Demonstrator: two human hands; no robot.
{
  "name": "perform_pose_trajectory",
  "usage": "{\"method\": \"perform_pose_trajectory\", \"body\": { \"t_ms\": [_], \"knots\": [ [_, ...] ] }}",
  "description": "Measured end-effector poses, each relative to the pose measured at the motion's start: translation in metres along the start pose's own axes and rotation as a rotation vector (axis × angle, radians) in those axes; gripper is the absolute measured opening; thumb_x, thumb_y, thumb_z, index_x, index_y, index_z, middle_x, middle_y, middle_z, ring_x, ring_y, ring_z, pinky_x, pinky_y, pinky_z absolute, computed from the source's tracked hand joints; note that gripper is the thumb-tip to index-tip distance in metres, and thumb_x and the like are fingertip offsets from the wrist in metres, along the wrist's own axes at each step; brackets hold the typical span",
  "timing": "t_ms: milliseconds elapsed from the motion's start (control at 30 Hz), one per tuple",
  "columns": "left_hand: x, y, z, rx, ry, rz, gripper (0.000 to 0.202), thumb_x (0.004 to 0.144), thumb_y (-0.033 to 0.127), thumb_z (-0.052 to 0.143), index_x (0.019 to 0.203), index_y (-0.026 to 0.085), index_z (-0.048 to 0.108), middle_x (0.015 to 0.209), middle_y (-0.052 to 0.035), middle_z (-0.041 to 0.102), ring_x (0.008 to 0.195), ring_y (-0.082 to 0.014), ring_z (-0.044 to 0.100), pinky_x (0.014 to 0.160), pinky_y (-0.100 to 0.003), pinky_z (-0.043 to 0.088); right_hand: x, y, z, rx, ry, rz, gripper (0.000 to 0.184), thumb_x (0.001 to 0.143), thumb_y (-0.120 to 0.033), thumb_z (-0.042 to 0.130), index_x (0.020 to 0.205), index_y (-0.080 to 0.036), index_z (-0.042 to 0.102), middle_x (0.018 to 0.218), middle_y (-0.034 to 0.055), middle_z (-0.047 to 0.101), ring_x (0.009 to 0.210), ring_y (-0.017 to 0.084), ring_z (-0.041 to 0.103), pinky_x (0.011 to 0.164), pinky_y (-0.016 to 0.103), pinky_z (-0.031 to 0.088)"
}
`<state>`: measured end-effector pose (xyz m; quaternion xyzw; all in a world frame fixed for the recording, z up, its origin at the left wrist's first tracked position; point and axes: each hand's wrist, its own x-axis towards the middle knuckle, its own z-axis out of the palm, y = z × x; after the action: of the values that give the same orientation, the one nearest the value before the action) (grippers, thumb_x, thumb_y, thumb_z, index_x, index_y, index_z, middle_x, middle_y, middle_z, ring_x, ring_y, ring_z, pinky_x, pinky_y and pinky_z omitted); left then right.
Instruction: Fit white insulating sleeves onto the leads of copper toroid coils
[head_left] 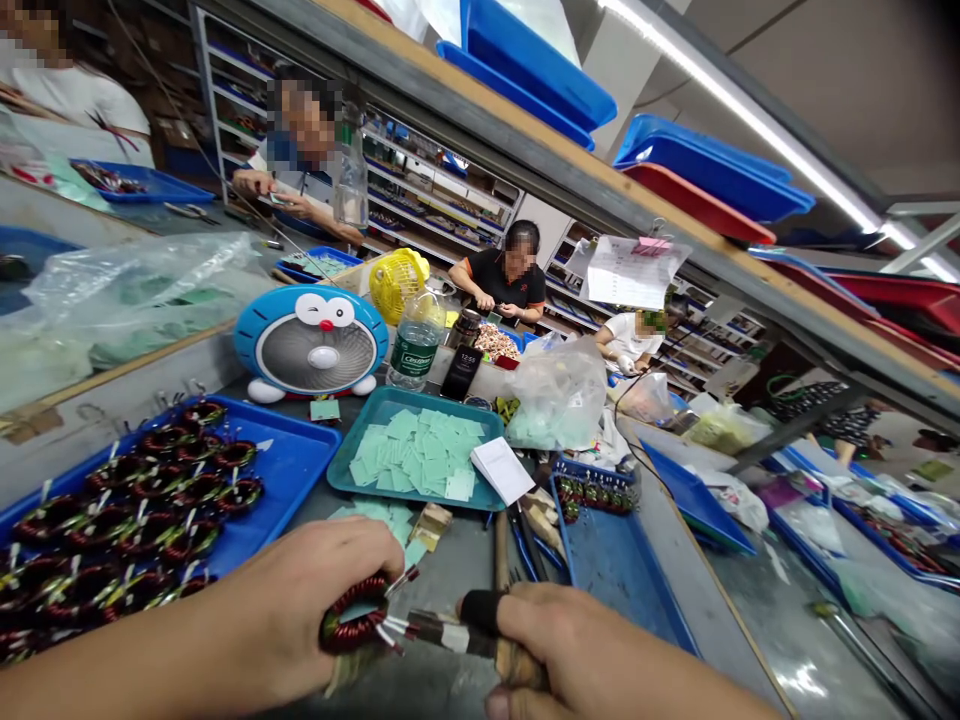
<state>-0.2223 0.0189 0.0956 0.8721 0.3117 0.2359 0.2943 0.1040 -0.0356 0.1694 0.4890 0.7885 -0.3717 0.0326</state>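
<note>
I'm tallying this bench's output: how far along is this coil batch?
Done: wound copper toroid coils fill the blue tray. In hand: the left hand grips one coil, the right hand a wooden-handled tool. Left, probably: green paper squares in the teal tray.

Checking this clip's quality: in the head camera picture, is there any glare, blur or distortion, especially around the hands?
Head view: wide-angle distortion bows the wooden shelf edge; the ceiling light tube burns bright, and glare shows on the grey bench top at lower right. The left hand and right hand show no obvious blur.
</note>
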Motion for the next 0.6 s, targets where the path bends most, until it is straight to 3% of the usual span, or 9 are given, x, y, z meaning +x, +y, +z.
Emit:
{"method": "perform_pose_trajectory", "body": {
  "t_ms": [167, 333, 500, 600],
  "knots": [
    [-0.004, -0.008, -0.001, 0.11, -0.038, 0.089, 0.021, 0.088, 0.016, 0.075, 0.106, 0.026, 0.074, 0.098, -0.0015, 0.08, 0.084, -0.0239, 0.074, 0.074, -0.033, 0.046, -0.007, 0.001, 0.001, 0.026, 0.027, 0.01, 0.038, 0.093, -0.021, 0.096, 0.095, -0.027, 0.059, 0.098, -0.0052, 0.064, 0.082, 0.015, 0.056, 0.075, 0.025, 0.04],
    [0.0, -0.001, 0.002, 0.091, -0.012, 0.062, 0.027, 0.087, 0.029, 0.085, 0.11, 0.029, 0.071, 0.095, -0.0014, 0.075, 0.085, -0.0261, 0.07, 0.078, -0.034, 0.047, -0.004, 0.007, 0.008, 0.009, -0.013, -0.072, 0.035, 0.098, -0.036, 0.098, 0.096, -0.027, 0.064, 0.096, -0.0038, 0.069, 0.08, 0.017, 0.056, 0.076, 0.027, 0.042],
    [0.012, 0.014, 0.006, 0.098, 0.022, 0.052, 0.036, 0.086, 0.043, 0.09, 0.113, 0.029, 0.072, 0.093, -0.003, 0.073, 0.092, -0.0305, 0.071, 0.083, -0.036, 0.053, -0.007, 0.007, 0.007, 0.101, -0.037, -0.125, 0.033, 0.109, -0.059, 0.086, 0.105, -0.028, 0.077, 0.107, 0.0034, 0.082, 0.093, 0.023, 0.072, 0.085, 0.031, 0.05],
    [0.01, 0.016, 0.007, 0.079, 0.015, 0.064, 0.035, 0.086, 0.042, 0.09, 0.113, 0.029, 0.072, 0.093, -0.0034, 0.075, 0.092, -0.0307, 0.072, 0.083, -0.036, 0.054, -0.009, 0.005, 0.005, 0.128, -0.045, -0.131, 0.034, 0.111, -0.062, 0.082, 0.109, -0.028, 0.079, 0.11, 0.0048, 0.084, 0.096, 0.025, 0.074, 0.086, 0.032, 0.053]
  ]
}}
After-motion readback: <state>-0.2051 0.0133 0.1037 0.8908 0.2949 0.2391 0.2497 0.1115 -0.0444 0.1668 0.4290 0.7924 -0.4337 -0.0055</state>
